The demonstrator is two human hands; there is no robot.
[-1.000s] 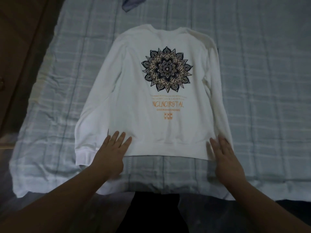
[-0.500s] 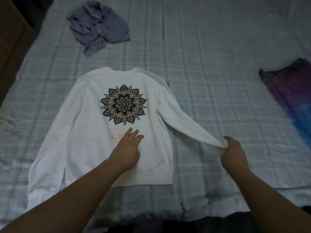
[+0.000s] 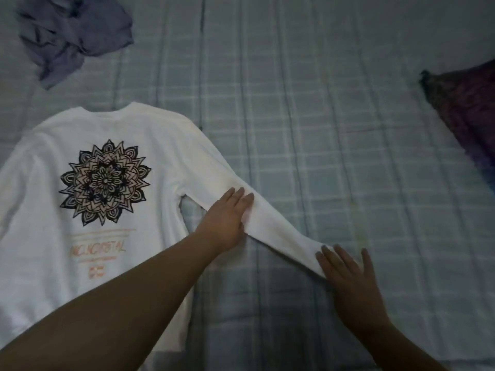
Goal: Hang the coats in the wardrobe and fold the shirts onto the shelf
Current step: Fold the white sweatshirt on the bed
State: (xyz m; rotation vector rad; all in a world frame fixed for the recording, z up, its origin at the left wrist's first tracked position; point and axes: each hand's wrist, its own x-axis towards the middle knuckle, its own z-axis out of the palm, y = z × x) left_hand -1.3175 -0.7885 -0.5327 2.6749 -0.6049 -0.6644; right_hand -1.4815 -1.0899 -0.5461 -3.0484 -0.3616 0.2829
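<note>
Pressing flat, our left hand (image 3: 227, 218) lies with straight fingers on the outstretched sleeve (image 3: 270, 218) of the white shirt (image 3: 107, 199), spread on the checked bedsheet (image 3: 321, 129); our right hand (image 3: 348, 279), fingers spread, holds down the cuff end.

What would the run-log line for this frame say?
stage: smoothing sleeve | left hand: flat on white sweatshirt sleeve | right hand: flat on cuff | sweatshirt: print up on plaid bed cover

Checked bed cover (image 3: 321, 116) bearing flat white shirt (image 3: 53, 236), crumpled grey-blue garment (image 3: 75, 36), purple cloth (image 3: 468, 111) at right edge
</note>
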